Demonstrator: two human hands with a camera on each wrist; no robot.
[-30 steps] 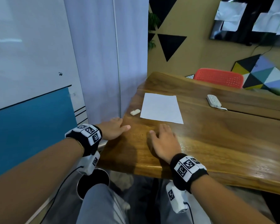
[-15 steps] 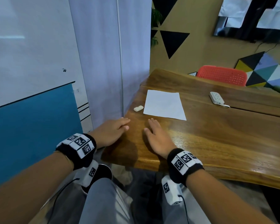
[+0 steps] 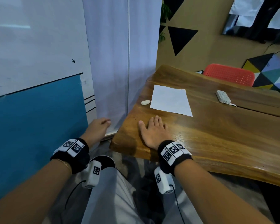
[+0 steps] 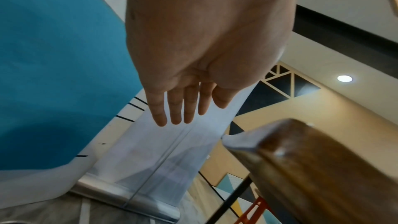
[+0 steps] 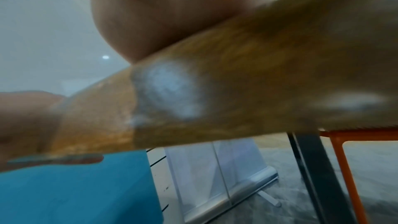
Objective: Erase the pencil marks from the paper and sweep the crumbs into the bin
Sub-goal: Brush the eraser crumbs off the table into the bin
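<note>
Right hand point(image 3: 153, 133) flat on desk point(image 3: 217, 135), fingers straight, gripping nothing. Paper point(image 3: 170, 100) just beyond fingertips, not touching; eraser point(image 3: 145, 102) beside paper's left edge. Left hand point(image 3: 97, 130) off desk's left edge, fingers straight, empty.

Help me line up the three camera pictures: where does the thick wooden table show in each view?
Head: the thick wooden table fills the right half; the flat right hand rests near its left corner.
Left wrist: its rounded corner sits lower right, below the open left hand.
Right wrist: its blurred edge crosses the middle as a diagonal band.
Shared landmark: the teal wall panel.
</note>
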